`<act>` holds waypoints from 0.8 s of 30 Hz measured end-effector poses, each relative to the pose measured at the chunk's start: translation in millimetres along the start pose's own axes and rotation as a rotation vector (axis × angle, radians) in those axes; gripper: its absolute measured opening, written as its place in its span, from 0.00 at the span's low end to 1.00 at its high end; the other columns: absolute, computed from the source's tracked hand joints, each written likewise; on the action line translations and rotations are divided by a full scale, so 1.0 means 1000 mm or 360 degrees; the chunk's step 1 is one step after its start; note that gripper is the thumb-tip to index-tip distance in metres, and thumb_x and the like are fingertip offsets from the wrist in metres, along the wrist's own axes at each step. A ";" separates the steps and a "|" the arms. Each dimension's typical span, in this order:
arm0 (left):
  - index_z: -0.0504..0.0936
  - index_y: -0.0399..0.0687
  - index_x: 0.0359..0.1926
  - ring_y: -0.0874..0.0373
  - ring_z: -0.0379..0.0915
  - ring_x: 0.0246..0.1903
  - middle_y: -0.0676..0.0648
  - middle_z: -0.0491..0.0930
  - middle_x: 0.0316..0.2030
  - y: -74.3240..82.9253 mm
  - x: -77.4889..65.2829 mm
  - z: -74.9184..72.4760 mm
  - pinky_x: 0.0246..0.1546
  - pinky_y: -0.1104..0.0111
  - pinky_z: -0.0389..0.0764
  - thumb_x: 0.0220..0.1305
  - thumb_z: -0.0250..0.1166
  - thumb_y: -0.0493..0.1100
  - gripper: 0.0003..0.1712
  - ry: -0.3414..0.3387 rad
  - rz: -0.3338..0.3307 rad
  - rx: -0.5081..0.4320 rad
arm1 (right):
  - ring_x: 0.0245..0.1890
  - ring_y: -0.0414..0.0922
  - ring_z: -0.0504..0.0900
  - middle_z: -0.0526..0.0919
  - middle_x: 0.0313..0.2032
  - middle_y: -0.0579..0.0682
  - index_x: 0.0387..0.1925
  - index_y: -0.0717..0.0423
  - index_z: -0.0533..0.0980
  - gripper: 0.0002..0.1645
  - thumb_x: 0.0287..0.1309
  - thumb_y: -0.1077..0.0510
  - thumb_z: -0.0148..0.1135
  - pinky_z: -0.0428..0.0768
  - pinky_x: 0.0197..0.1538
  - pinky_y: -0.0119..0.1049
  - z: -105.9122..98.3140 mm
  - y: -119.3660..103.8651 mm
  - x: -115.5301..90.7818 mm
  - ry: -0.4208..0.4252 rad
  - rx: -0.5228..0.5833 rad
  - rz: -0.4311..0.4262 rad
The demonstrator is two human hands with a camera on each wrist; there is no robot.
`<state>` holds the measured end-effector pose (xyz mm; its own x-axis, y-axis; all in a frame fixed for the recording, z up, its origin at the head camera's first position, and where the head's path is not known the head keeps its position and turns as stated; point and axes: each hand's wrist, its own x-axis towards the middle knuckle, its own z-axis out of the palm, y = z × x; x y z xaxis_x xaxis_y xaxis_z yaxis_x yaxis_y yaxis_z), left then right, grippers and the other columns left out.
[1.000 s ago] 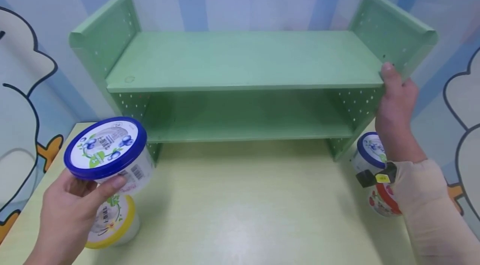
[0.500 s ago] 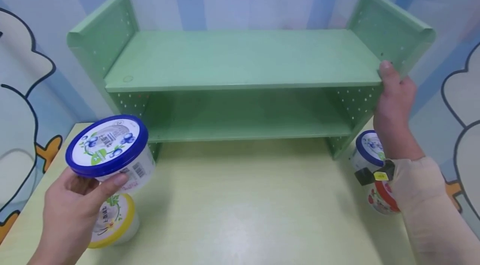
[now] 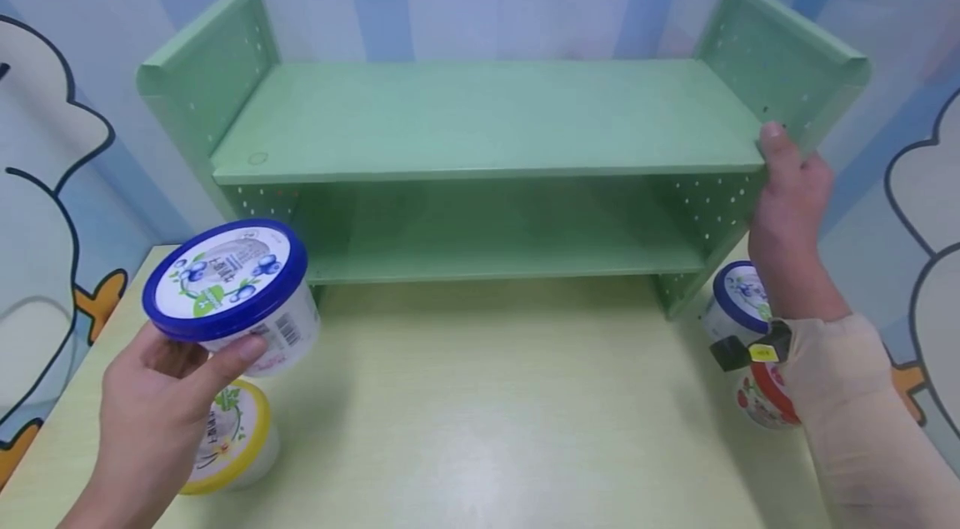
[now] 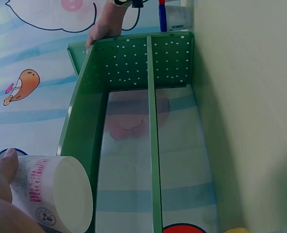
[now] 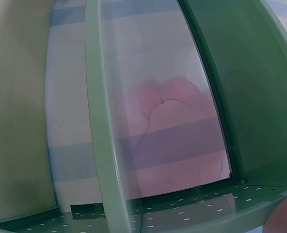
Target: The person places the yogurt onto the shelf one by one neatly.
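Note:
My left hand grips a white tub with a blue lid printed with blueberries, held up in the air and tilted at the front left of the shelf. In the left wrist view the white tub shows its base, and my thumb lies along its side. A yellow-lidded tub stands below and behind that hand, partly covered by it. My right hand holds the right side panel of the green shelf, thumb on the front edge by the upper board.
At the right, beyond the shelf's side, stand another blue-lidded tub and a red-lidded tub, both partly hidden by my right arm. The shelf stands on a pale table against a wall with painted cartoons.
My left hand has carried the blue-lidded tub slightly up and to the right. My right hand stays on the shelf's side panel.

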<state>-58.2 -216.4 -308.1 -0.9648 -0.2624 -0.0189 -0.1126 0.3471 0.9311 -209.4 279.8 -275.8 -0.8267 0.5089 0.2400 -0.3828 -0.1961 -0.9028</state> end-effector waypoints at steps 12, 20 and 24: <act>0.59 0.63 0.74 0.51 0.58 0.68 0.54 0.63 0.70 0.002 -0.003 0.000 0.46 0.83 0.72 0.64 0.67 0.49 0.40 0.0017 0.0027 0.0015 | 0.43 0.45 0.81 0.83 0.42 0.53 0.47 0.59 0.79 0.17 0.62 0.52 0.67 0.75 0.51 0.35 0.001 -0.003 -0.004 0.0020 0.0031 -0.0014; 0.61 0.61 0.73 0.52 0.57 0.69 0.53 0.64 0.69 0.004 -0.001 -0.001 0.50 0.81 0.71 0.64 0.68 0.45 0.40 0.0009 0.0076 -0.0053 | 0.42 0.45 0.82 0.83 0.43 0.54 0.47 0.60 0.78 0.18 0.61 0.52 0.68 0.77 0.50 0.35 0.001 -0.003 -0.004 0.0004 0.0047 -0.0005; 0.61 0.61 0.73 0.52 0.58 0.68 0.52 0.64 0.69 0.006 0.000 0.000 0.51 0.81 0.71 0.64 0.69 0.45 0.40 0.0001 0.0102 -0.0074 | 0.44 0.45 0.81 0.83 0.44 0.53 0.48 0.59 0.78 0.18 0.62 0.51 0.66 0.76 0.51 0.35 0.000 -0.004 -0.003 0.0006 0.0022 0.0025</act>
<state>-59.1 -214.6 -302.5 -0.9695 -0.2414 0.0417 -0.0393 0.3213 0.9462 -205.6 278.8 -272.8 -0.8312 0.5086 0.2245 -0.3755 -0.2158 -0.9014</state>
